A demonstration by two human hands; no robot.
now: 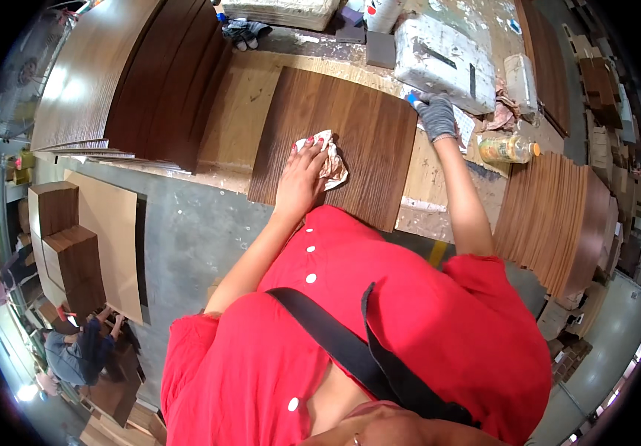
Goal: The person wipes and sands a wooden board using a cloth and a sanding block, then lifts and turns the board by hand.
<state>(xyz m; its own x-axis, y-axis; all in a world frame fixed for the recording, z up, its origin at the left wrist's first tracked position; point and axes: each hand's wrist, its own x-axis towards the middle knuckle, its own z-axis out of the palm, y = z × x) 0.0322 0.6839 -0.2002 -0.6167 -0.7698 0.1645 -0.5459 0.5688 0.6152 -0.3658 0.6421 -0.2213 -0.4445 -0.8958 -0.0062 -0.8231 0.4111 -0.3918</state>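
Observation:
A dark brown wood-grain panel (358, 111) lies flat on the workbench in front of me. My left hand (304, 175), bare with red nails, presses a crumpled whitish-pink rag (333, 165) onto the panel's face, fingers curled over it. At the panel's far right edge is my right hand (437, 117), in a grey glove. Its fingers are closed around a small blue thing (411, 99), whose kind I cannot make out. Just right of the glove lies a printed white paper (464, 128), partly covered by the hand.
Stacked brown panels stand left (164, 89) and right (547, 215). Beyond the glove sit a white wrapped block (445, 65), a grey block (381, 50) and a clear bottle (505, 149) with an orange cap. Dark gloves (245, 32) lie at the back. Another person (79, 353) works at lower left.

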